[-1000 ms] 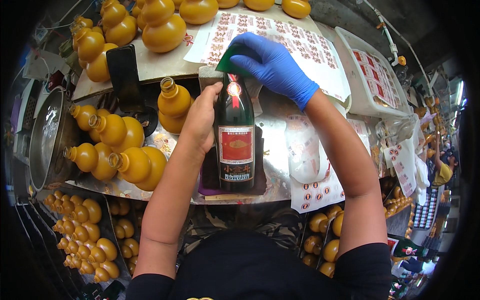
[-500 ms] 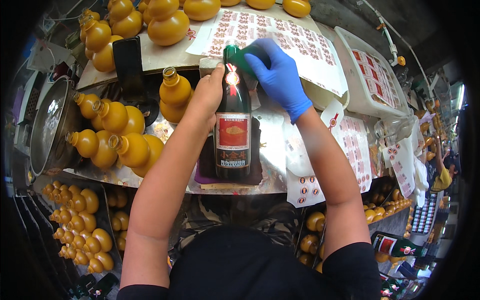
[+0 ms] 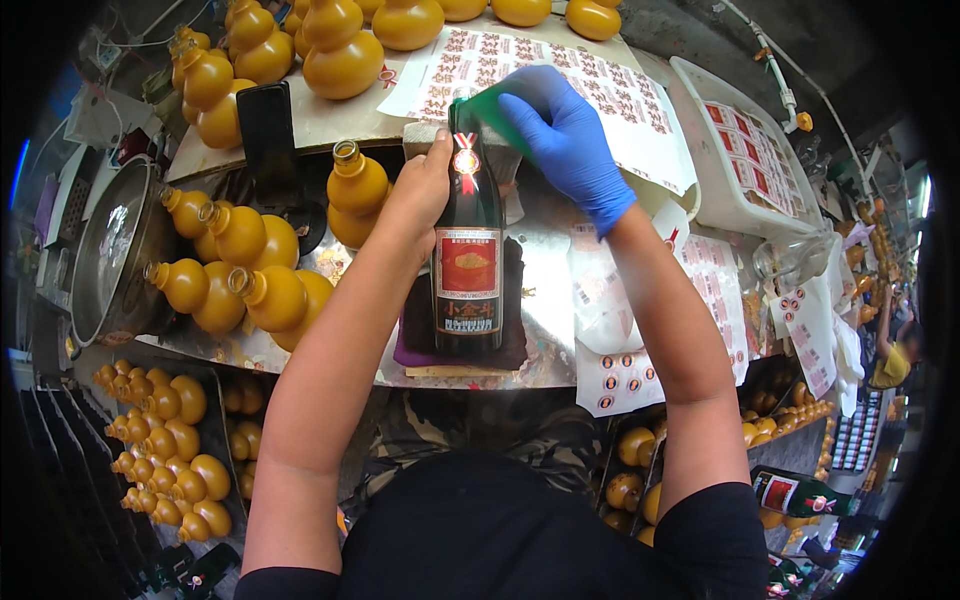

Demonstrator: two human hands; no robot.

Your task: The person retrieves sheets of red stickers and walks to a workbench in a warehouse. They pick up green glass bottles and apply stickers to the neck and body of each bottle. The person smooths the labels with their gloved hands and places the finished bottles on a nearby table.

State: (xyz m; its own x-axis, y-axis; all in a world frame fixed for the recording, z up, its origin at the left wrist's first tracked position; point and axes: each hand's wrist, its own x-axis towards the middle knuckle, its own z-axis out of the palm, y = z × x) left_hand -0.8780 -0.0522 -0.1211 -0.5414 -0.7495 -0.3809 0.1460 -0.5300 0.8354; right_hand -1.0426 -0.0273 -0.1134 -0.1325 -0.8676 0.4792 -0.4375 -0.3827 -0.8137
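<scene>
Carrying bottle and sheet: table [image 3: 552, 352]. Label sheet [image 3: 610, 112] toward far edge, perhaps for easy reach. Bottle [image 3: 466, 262] lies label up near middle of front edge, neck toward far edge. Dark cloth [image 3: 512, 345] under base, probably against sliding and scratches. Left hand [image 3: 417, 188]: fingers half curled along neck's left side, likely steadying it. Gloved right hand [image 3: 562, 128]: fingers mostly closed, gripping green pad [image 3: 503, 115] at neck's right; blur hides contact. Medal sticker [image 3: 466, 161] faces up, uncovered.
</scene>
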